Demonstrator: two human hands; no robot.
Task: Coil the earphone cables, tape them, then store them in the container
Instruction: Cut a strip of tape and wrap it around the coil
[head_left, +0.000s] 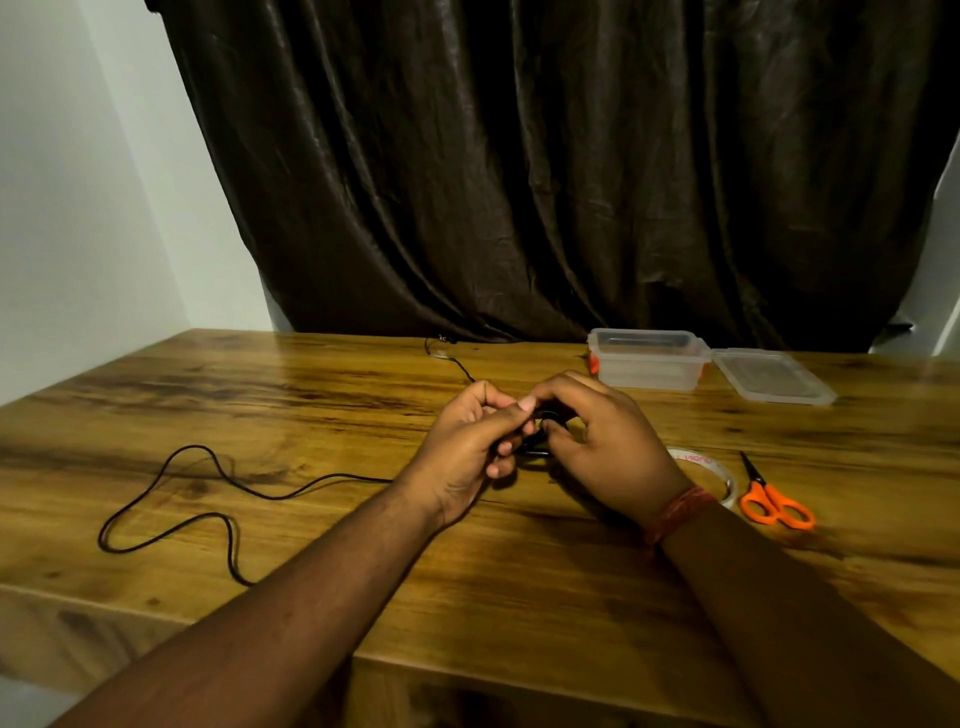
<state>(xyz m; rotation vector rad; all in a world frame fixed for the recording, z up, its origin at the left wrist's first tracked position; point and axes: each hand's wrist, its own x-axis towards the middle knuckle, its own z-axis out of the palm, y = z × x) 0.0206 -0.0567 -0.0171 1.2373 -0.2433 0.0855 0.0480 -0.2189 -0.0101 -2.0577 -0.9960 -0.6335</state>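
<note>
A black earphone cable (171, 519) snakes loose over the left of the wooden table (311, 395) and runs under my left forearm. My left hand (467, 447) and my right hand (602, 441) meet at the table's middle, both closed on a small black coil (537, 447) of that cable between their fingers. Another black strand (457, 364) leads away from the hands to the far edge, ending by the curtain. A clear plastic container (647, 358) stands open at the back right. A roll of clear tape (719, 470) lies partly behind my right wrist.
The container's clear lid (774, 376) lies flat to the right of it. Orange-handled scissors (774, 499) rest beside the tape near the right edge. A dark curtain (545, 166) hangs behind the table, and a white wall stands to the left.
</note>
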